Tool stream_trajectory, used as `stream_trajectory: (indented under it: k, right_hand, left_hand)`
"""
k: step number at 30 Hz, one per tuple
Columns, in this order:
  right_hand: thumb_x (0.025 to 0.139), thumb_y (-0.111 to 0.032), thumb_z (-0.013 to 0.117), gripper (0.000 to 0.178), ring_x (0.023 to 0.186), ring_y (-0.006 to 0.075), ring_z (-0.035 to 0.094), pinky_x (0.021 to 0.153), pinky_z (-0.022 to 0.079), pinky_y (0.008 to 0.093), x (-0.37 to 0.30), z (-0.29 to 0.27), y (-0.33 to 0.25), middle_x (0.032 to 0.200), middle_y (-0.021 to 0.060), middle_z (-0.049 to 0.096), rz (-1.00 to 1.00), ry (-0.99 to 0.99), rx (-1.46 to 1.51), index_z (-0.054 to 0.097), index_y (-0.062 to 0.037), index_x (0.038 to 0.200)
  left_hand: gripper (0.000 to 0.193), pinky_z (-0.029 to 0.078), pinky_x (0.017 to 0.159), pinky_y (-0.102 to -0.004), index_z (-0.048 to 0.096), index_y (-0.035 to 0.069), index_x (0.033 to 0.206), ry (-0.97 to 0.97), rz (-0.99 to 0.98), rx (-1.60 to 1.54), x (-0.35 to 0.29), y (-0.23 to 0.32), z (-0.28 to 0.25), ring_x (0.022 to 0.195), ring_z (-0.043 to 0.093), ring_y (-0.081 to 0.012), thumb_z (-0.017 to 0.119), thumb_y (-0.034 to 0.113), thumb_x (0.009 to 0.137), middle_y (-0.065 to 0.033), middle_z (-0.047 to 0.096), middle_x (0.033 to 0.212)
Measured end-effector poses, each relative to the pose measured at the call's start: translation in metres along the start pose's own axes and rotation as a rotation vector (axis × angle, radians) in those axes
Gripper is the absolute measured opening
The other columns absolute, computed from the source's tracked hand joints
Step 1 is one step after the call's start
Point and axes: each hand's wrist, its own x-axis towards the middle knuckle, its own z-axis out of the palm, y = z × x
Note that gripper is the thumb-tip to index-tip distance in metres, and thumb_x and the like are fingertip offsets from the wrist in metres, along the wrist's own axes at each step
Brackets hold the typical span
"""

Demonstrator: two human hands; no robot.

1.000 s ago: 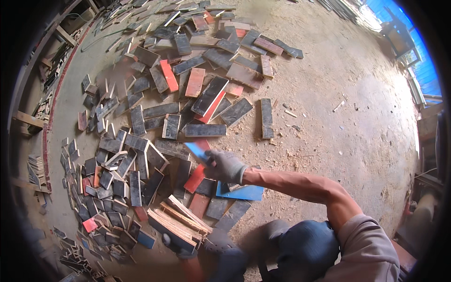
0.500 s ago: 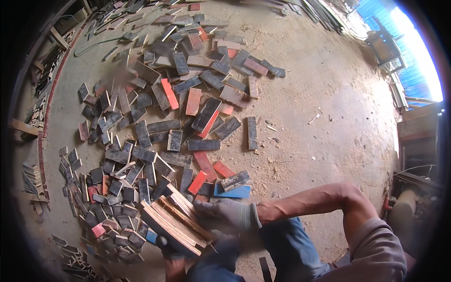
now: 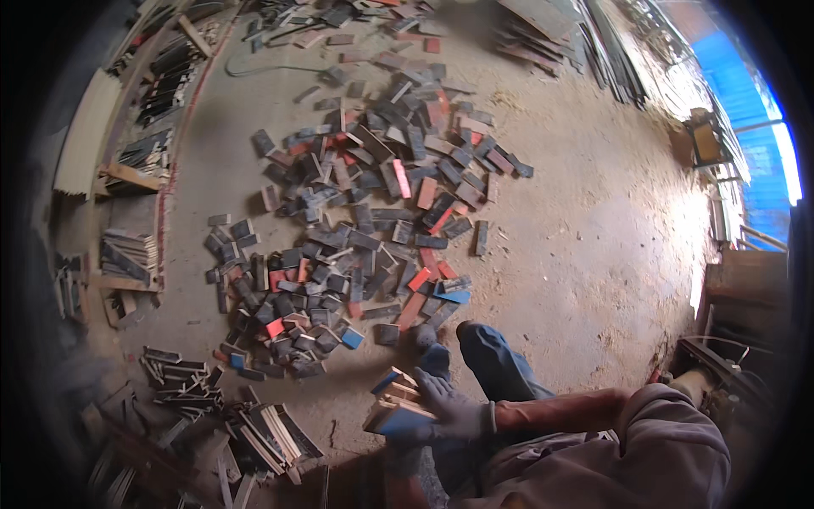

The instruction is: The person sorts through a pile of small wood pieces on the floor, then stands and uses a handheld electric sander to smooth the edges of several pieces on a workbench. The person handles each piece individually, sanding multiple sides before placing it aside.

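Note:
A small stack of plywood offcuts, some with blue or dark faces and pale cut edges, is between my hands just in front of my legs. My right hand, in a grey knitted glove, grips the stack from its right side with the fingers along the top. Underneath, my gloved left hand supports the stack from the near side; its fingers are mostly hidden in shadow. Beyond my feet a wide heap of offcuts, mostly black with some red and blue, lies scattered over the floor.
Rows of stacked strips lie at the lower left. A wooden rack with more offcuts runs along the left side. Dark boards lie at the far end. Sawdust covers the concrete floor; machinery stands at the right.
My view has swung left and back. The held stack has come away from the heap's near edge toward my lap, and its blue-faced side now shows.

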Motion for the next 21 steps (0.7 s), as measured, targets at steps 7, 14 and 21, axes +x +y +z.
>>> stream_trajectory:
  k: [7,14,21]
  right_hand:
    - [0.094,-0.061,0.057,0.106,0.147,0.0476,0.029,0.120,0.027,0.0483,0.037,-0.046,-0.126,0.156,0.0374,0.025,-0.236,0.162,-0.033,0.012,0.0126,0.155]
    - [0.089,-0.064,0.064,0.108,0.133,0.0481,0.044,0.112,0.036,0.0493,0.175,-0.164,-0.237,0.143,0.0335,0.042,-0.187,0.189,0.050,0.021,0.0100,0.155]
    - [0.094,-0.070,0.048,0.105,0.125,0.0490,0.047,0.108,0.039,0.0504,0.333,-0.230,-0.359,0.140,0.0343,0.042,-0.262,0.139,0.015,0.018,0.0087,0.156]
  left_hand:
    - [0.045,0.049,0.102,-0.0405,0.048,0.002,0.142,-0.072,0.240,-0.160,-0.023,0.185,0.093,0.124,0.057,-0.0221,0.056,0.027,0.106,-0.0127,0.054,0.139]
    - [0.062,0.047,0.107,-0.0428,0.040,0.008,0.149,-0.150,0.093,-0.399,0.078,0.349,0.088,0.128,0.054,-0.0243,0.058,0.045,0.101,-0.0091,0.053,0.140]
    - [0.087,0.043,0.113,-0.0491,0.031,0.007,0.155,-0.143,0.406,-0.340,0.136,0.537,0.083,0.134,0.051,-0.0323,0.063,0.058,0.092,-0.0150,0.046,0.149]
